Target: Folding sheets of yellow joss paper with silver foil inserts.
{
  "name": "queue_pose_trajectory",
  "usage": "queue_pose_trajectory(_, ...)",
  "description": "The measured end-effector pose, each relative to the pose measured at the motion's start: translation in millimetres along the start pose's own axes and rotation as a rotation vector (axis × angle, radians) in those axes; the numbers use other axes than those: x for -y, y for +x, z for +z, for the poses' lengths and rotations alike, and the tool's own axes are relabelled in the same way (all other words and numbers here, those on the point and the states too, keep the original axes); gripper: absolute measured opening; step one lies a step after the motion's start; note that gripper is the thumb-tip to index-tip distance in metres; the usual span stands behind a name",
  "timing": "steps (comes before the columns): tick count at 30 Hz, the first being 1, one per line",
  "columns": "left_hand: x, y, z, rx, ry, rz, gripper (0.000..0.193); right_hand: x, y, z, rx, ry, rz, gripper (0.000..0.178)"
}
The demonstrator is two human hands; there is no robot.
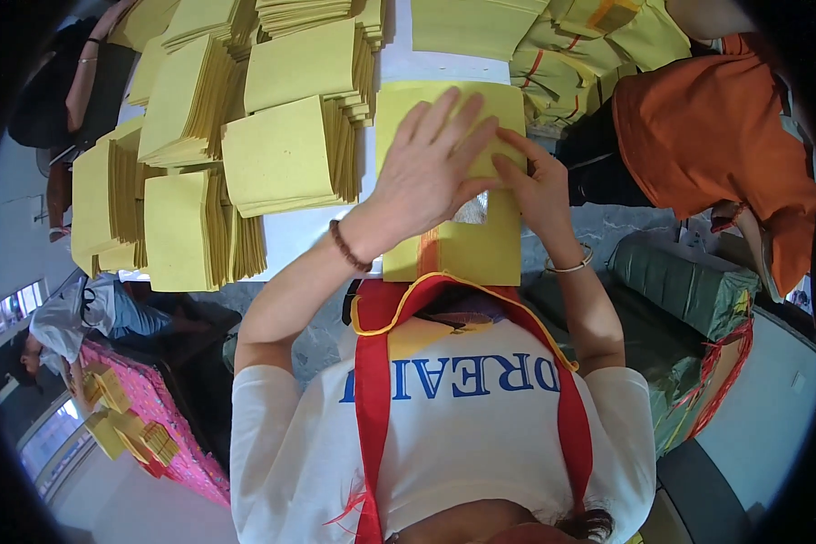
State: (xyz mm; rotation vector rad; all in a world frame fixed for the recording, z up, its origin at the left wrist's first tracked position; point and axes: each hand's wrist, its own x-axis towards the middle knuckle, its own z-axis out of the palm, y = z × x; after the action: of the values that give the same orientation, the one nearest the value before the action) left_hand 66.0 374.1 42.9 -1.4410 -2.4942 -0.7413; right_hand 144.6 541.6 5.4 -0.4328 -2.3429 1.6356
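Observation:
In front of me on the white table lies a yellow paper sheet (471,258) with an orange stripe and a silver foil patch (471,208). Over its upper part my left hand (435,154) is spread flat, fingers apart, a brown bead bracelet on the wrist. My right hand (539,186), a pale bangle behind it, grips the sheet's right edge, with thumb and forefinger bent over the top. The other fingers of that hand are partly hidden. Part of the foil is covered by the left hand.
Thick stacks of yellow paper (286,154) crowd the table's left side. Beyond my hands is another yellow stack (471,27), with red-banded bundles (562,77) beside it. A person in orange (707,136) stands at the right, near a green-wrapped bale (680,281). Another person (82,308) works at a pink-covered table (186,426).

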Motion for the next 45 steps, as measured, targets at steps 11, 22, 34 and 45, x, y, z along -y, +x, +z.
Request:
queue_pose_trajectory(11, 14, -12, 31, 0.205, 0.010, 0.038, 0.070, 28, -33, -12, 0.074, -0.770, -0.484, 0.045)
queue_pose_trajectory(22, 5, -17, 23, 0.155, 0.098, 0.063, 0.066, 16, -40, -10, 0.216, -0.861, -0.476, 0.040)
queue_pose_trajectory(34, -8, -13, 32, 0.148, 0.371, 0.068, 0.059, 15, -17, -18, 0.090, -0.953, -0.819, 0.037)
queue_pose_trajectory(45, -20, -22, -38, -0.258, 0.061, 0.324, 0.047, 42, -19, -39, 0.239, 0.944, 0.015, 0.059)
